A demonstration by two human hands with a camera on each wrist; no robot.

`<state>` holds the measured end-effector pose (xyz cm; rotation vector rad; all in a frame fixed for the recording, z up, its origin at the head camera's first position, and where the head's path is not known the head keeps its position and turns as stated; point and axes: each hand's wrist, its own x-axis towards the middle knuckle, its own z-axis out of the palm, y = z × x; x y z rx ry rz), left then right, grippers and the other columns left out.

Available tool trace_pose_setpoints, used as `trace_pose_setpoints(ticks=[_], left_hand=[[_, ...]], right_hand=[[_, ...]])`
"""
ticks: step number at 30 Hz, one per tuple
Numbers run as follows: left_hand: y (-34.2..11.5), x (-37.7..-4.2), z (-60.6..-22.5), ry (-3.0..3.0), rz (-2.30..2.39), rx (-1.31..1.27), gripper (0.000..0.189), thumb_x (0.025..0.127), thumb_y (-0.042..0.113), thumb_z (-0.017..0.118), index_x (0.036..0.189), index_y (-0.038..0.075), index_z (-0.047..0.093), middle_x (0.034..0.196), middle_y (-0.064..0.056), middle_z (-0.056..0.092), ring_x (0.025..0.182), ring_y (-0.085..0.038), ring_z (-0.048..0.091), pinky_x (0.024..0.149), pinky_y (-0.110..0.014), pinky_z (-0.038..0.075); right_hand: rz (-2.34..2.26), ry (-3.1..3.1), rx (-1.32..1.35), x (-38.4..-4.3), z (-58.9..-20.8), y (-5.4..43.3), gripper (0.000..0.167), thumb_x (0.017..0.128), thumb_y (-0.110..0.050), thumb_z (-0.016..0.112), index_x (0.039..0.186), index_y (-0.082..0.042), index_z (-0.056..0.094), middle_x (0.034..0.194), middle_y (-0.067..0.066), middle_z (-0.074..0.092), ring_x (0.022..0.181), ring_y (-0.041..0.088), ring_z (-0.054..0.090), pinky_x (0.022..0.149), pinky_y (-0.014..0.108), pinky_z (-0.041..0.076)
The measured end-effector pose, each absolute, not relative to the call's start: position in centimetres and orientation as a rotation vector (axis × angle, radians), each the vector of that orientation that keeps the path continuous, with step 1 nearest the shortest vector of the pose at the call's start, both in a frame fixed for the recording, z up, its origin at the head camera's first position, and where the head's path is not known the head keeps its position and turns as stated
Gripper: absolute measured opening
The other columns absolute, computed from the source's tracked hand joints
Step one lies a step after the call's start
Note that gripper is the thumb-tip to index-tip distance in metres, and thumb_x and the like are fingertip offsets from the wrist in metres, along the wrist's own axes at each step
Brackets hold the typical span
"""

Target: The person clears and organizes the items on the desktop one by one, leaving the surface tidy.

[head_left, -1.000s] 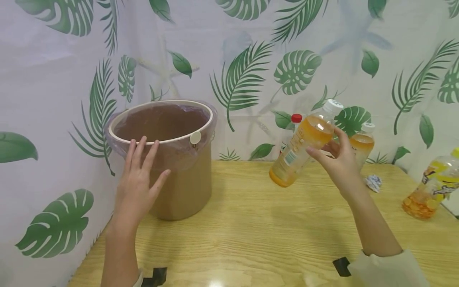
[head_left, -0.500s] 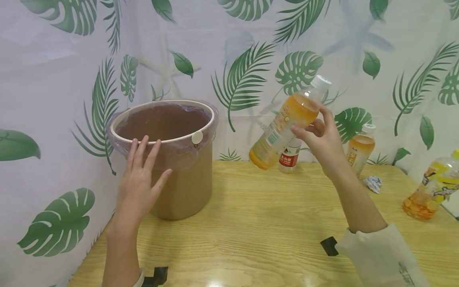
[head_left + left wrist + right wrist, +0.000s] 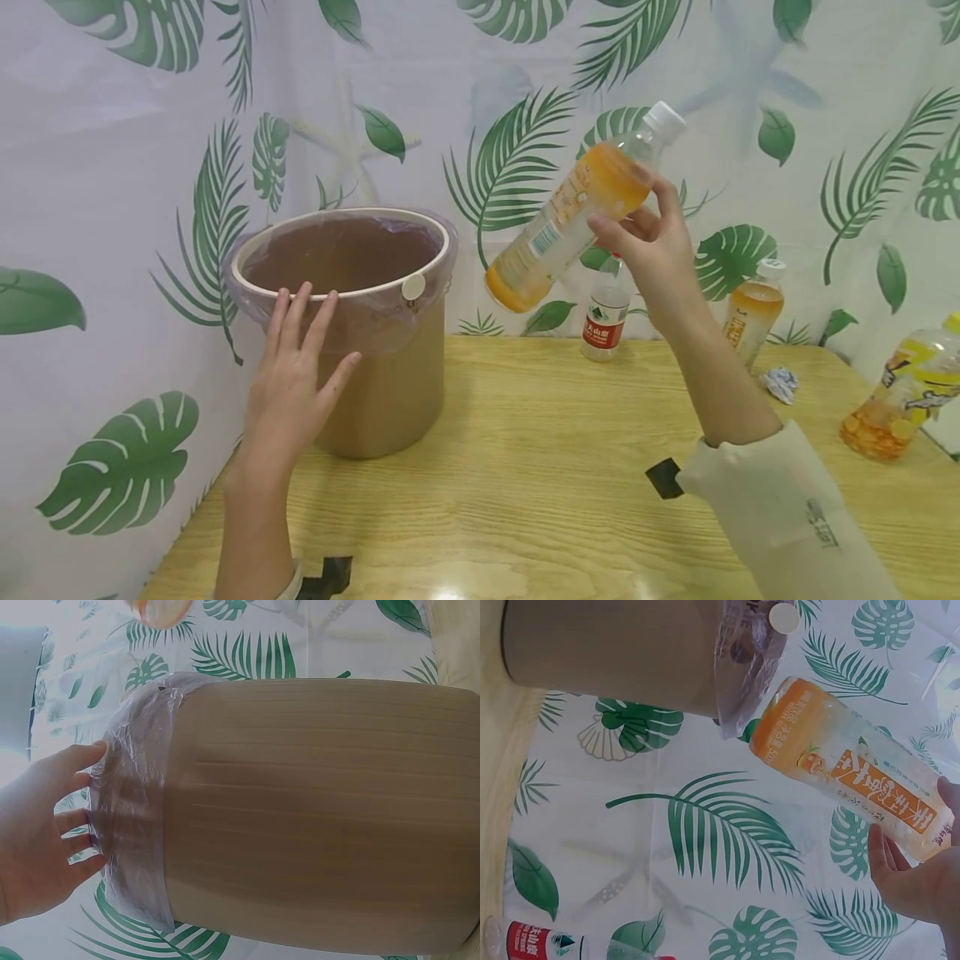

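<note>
My right hand grips an orange-labelled drink bottle near its white-capped top. The bottle is tilted, its base pointing down and left toward the bin, raised above the table. In the right wrist view the bottle shows its orange label, with the bin's side above and left of it. Fingers spread, my left hand touches the near rim of a brown trash bin lined with a thin purple bag. The left wrist view has the left hand's fingertips against the bagged rim.
A clear water bottle with a red label stands at the table's back. Right of it are another orange drink bottle, a crumpled paper ball and a yellow-labelled bottle. Behind the table hangs a leaf-patterned cloth.
My right hand has lifted the bottle up and to the left, tilting it further, and the red-labelled bottle behind it has come into view. My left hand stays at the bin's rim.
</note>
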<state>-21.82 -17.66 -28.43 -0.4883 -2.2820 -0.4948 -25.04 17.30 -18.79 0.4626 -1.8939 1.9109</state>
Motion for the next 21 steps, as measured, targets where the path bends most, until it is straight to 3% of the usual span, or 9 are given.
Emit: trace_pose_setpoints(ticks=[7, 14, 21], left_hand=[[-17.7, -21.8, -28.4, -2.281, -0.504, -0.497, 0.069, 0.087, 0.022, 0.065, 0.144, 0.012, 0.029, 0.149, -0.012, 0.017, 0.137, -0.026, 0.005, 0.101, -0.051, 0.027], [-17.7, -21.8, -28.3, -2.289, -0.514, -0.493, 0.068, 0.087, 0.022, 0.065, 0.144, 0.011, 0.029, 0.149, -0.013, 0.017, 0.138, -0.025, 0.004, 0.101, -0.051, 0.027], [-17.7, -21.8, -28.4, -2.3, -0.506, -0.487, 0.069, 0.087, 0.023, 0.064, 0.145, 0.012, 0.028, 0.15, -0.012, 0.016, 0.138, -0.024, 0.002, 0.101, -0.051, 0.027]], right_hand=[[2.0, -1.732, 0.499, -25.8, -17.8, 15.8, 0.062, 0.085, -0.015, 0.067, 0.136, -0.022, 0.034, 0.132, 0.01, 0.048, 0.109, 0.028, 0.052, 0.097, 0.038, 0.036], [2.126, -1.506, 0.568, -27.3, -17.4, 13.8, 0.058, 0.084, -0.003, 0.065, 0.132, -0.015, 0.035, 0.128, 0.012, 0.049, 0.114, 0.025, 0.05, 0.09, 0.034, 0.044], [2.259, -1.421, 0.541, -29.0, -18.1, 11.3, 0.059, 0.085, -0.003, 0.064, 0.133, -0.013, 0.03, 0.128, 0.012, 0.047, 0.113, 0.025, 0.05, 0.089, 0.034, 0.045]])
